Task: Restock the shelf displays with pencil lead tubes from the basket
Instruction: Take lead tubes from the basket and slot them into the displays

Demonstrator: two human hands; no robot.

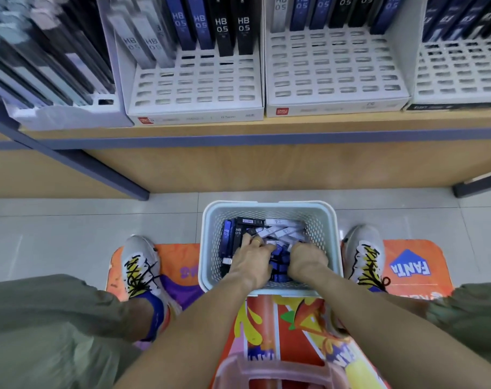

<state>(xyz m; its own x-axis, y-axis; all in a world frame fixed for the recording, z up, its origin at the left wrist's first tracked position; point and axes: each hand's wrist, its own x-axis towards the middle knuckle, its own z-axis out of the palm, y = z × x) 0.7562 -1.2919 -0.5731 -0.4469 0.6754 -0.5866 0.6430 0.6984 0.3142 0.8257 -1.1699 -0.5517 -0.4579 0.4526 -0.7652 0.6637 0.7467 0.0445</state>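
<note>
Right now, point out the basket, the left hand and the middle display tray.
basket (269, 204), head view, far rim.
left hand (251, 261), head view, back of hand.
middle display tray (199, 85), head view, empty slotted grid.

Basket (269, 204) on floor between two shoes, before shelf (238, 127).
</note>
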